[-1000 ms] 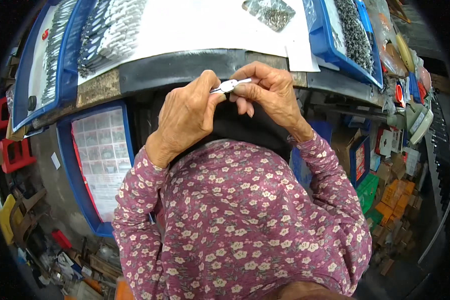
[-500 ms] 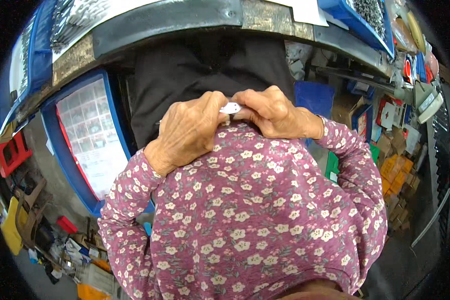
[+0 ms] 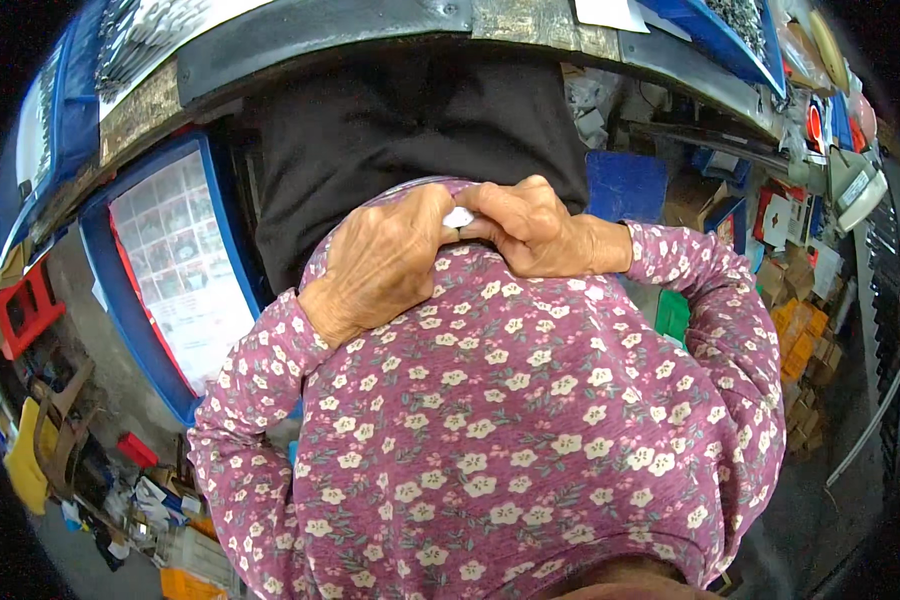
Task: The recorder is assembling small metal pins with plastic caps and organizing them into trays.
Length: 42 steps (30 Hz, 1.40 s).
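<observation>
Between the fingertips of both hands sits a small white piece (image 3: 458, 217), held close against the front of my flowered shirt. Its kind cannot be made out, as fingers cover most of it. My left hand (image 3: 385, 255) is closed, thumb and index finger pinching the piece from the left. From the right, my right hand (image 3: 532, 225) pinches the same piece with curled fingers. The two hands nearly meet above my lap.
Ahead runs a worn workbench edge (image 3: 320, 40), with a blue tray (image 3: 720, 40) of small metal parts at its right. A blue bin (image 3: 210, 190) holding printed sheets stands at my left. Cardboard boxes (image 3: 795, 340) are stacked on the right, and a red plastic frame (image 3: 25, 310) lies far left.
The white piece now shows less between the fingers, and the hands have drawn slightly closer around it. The view has shifted a little; more of the shirt hem shows.
</observation>
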{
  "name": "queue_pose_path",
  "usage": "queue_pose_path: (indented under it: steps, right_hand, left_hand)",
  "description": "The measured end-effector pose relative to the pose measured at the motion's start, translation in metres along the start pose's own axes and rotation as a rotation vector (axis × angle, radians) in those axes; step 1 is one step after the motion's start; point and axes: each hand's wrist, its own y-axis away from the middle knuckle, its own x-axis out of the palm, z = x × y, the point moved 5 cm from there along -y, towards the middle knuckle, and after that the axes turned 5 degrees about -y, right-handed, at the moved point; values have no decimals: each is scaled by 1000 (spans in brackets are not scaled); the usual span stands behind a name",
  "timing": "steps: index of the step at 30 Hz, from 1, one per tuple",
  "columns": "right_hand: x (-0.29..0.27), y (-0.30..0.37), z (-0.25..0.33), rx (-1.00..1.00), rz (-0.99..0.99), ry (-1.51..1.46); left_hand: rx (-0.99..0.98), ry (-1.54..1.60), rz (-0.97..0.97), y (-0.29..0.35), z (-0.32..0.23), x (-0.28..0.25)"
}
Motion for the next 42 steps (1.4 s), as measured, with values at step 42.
queue_pose_path:
  steps: [42]
  right_hand:
    - [-189,-91,-89,115,-520,602]
  left_hand:
    - [-65,241,-262,-50,23,-28]
